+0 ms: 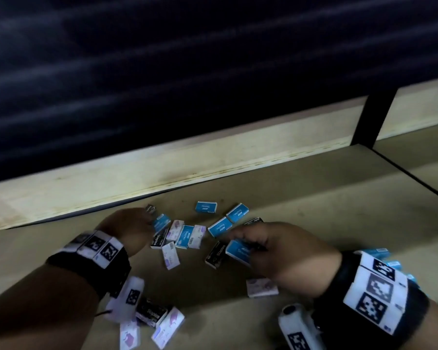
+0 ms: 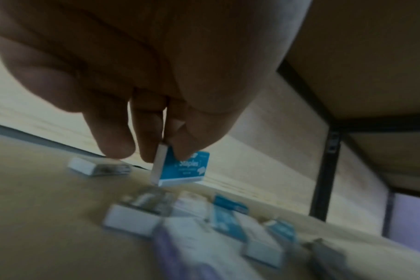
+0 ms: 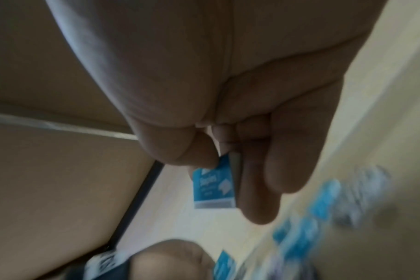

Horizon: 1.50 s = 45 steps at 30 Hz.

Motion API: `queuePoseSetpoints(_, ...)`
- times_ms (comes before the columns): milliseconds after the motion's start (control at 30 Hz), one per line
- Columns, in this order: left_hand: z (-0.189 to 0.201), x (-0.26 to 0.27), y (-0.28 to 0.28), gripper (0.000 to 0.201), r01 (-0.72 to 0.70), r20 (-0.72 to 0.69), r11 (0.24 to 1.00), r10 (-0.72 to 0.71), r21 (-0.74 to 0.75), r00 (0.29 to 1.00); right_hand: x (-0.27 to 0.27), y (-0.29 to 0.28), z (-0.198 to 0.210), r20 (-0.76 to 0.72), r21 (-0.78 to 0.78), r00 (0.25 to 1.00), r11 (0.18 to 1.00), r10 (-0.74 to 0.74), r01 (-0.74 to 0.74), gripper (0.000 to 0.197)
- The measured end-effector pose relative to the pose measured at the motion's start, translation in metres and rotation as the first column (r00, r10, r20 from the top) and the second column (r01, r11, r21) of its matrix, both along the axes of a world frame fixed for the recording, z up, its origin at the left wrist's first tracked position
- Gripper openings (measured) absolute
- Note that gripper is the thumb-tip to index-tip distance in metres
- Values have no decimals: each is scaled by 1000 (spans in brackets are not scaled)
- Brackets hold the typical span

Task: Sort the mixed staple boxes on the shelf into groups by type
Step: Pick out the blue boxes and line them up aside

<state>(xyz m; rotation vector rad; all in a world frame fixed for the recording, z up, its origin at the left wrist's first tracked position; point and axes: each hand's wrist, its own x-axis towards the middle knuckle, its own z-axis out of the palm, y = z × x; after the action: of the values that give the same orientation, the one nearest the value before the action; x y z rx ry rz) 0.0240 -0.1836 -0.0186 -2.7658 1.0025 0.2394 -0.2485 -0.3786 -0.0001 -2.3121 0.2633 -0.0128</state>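
Small staple boxes in blue, black and white-purple lie mixed on the tan shelf [image 1: 314, 223]. My left hand [image 1: 134, 228] pinches a blue staple box [image 1: 161, 221] between thumb and fingers; in the left wrist view that blue box [image 2: 187, 168] hangs just above the shelf. My right hand [image 1: 276, 251] grips another blue staple box [image 1: 238, 251] between thumb and fingers, seen as a blue box [image 3: 213, 187] in the right wrist view. A black box [image 1: 215, 253] lies just left of my right hand.
A pale wooden back board [image 1: 187, 157] runs behind the pile. A black upright post [image 1: 372, 117] divides the shelf at right. White-purple and black boxes [image 1: 152, 317] lie near my left forearm, and blue boxes [image 1: 379, 253] sit behind my right wrist.
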Motion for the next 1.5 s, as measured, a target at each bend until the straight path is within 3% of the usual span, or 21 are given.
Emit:
queuePoseSetpoints(167, 9, -53, -21, 13, 11, -182, 960, -65, -281, 981, -19, -22, 13, 63, -91, 990, 987, -129, 135, 61)
queuePoseSetpoints(333, 27, -103, -60, 12, 186, -136, 939, -233, -288, 963, -52, -61, 34, 56, -231, 950, 922, -306, 311, 37)
queuePoseSetpoints(467, 27, -135, -93, 16, 232, -179, 914, -303, -334, 936, -79, -89, 44, 9, -312, 923, 875, -385, 369, 31)
queuePoseSetpoints(767, 13, -174, -157, 25, 349, -224, 891, -418, -291, 880, -92, -141, 30, -294, -529, 898, 838, -327, 133, 38)
queuePoseSetpoints(1000, -2, -198, -199, 26, 430, -278, 874, -481, -226, 832, -89, -158, 16, -457, -515, 862, 856, -218, -57, 37)
queuePoseSetpoints(1267, -13, -216, -223, 25, 507, -250, 850, -527, -142, 813, -86, -162, 8, -517, -493, 846, 853, -129, -171, 38)
queuePoseSetpoints(1500, -15, -220, -226, 26, 514, -241, 843, -539, -162, 807, -84, -161, 1, -494, -500, 862, 847, -109, -180, 39)
